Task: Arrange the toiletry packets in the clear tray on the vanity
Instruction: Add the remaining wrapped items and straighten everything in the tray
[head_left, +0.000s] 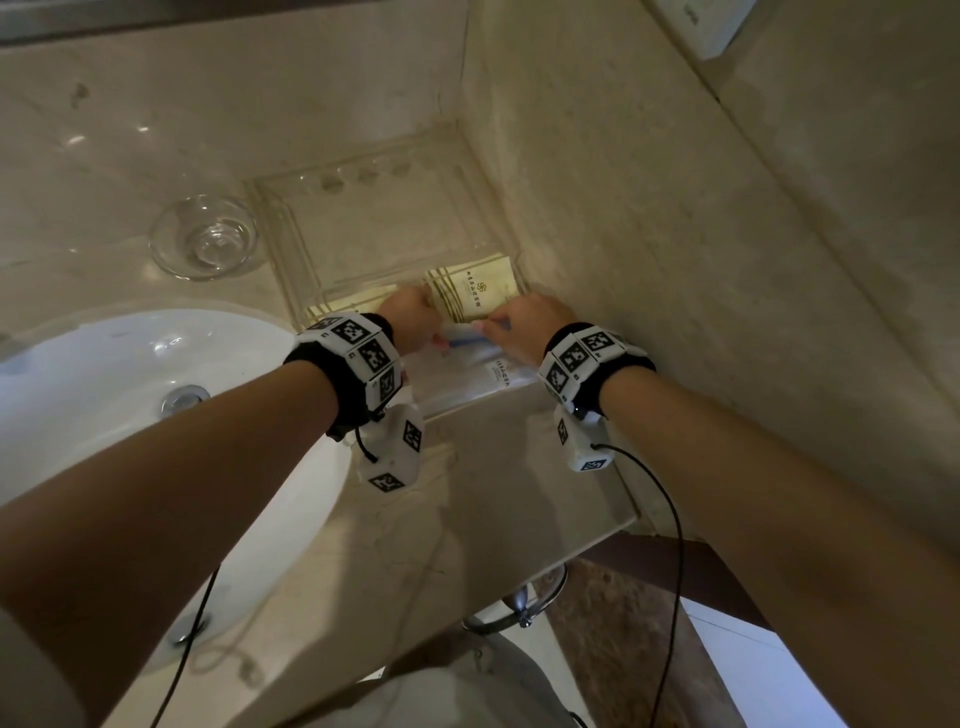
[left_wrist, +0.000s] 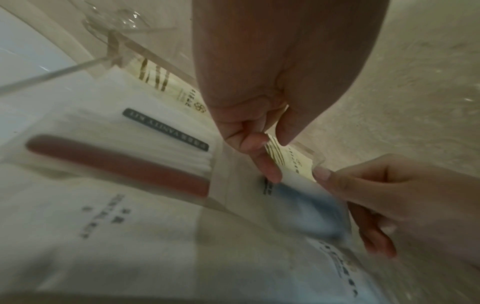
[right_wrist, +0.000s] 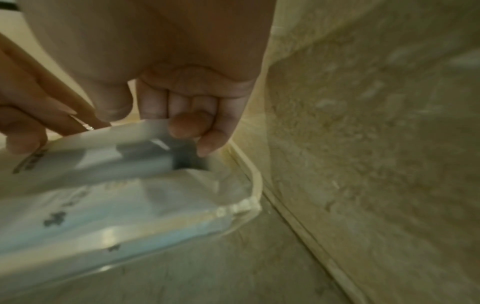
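A clear acrylic tray (head_left: 291, 260) sits in the vanity corner against the right wall. Two cream packets with gold stripes (head_left: 470, 291) lie flat in it. Both hands hold one translucent white packet with a blue item inside (left_wrist: 309, 211) over the tray's front part. My left hand (head_left: 415, 319) pinches its left top edge between thumb and forefinger. My right hand (head_left: 511, 330) grips its right end, thumb on top and fingers curled beneath (right_wrist: 187, 125). A vanity-kit packet with a red-brown file (left_wrist: 116, 162) and another printed white packet (left_wrist: 103, 216) lie by the front wall.
A small glass dish (head_left: 203, 236) stands left of the tray. The white sink basin (head_left: 104, 395) lies to the front left. The stone wall (head_left: 675, 260) runs close along the tray's right side. A chrome ring (head_left: 519, 603) hangs below the counter's edge.
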